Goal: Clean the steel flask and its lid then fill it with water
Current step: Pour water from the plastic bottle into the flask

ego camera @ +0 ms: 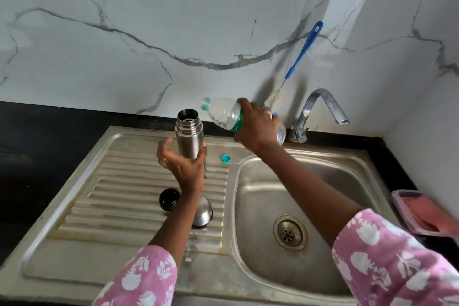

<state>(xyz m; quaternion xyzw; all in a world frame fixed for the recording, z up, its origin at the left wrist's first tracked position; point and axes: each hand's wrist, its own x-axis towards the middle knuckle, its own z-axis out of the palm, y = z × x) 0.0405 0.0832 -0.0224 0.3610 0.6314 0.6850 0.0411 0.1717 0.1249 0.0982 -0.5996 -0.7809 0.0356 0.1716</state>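
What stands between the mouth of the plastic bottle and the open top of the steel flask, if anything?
Nothing visible. The plastic bottle, tilted in the right hand, has its cap off, and its mouth points left above the open steel flask. Only air lies between them. The left hand is at the flask's body, below the opening.

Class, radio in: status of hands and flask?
Left hand open beside upright steel flask. Right hand tilting clear plastic bottle toward it. Nothing obstructing.

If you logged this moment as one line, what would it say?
phase: filling | flask: upright, open, on drainboard | left hand: cupped beside flask | right hand: tilting plastic bottle toward flask | lids: off
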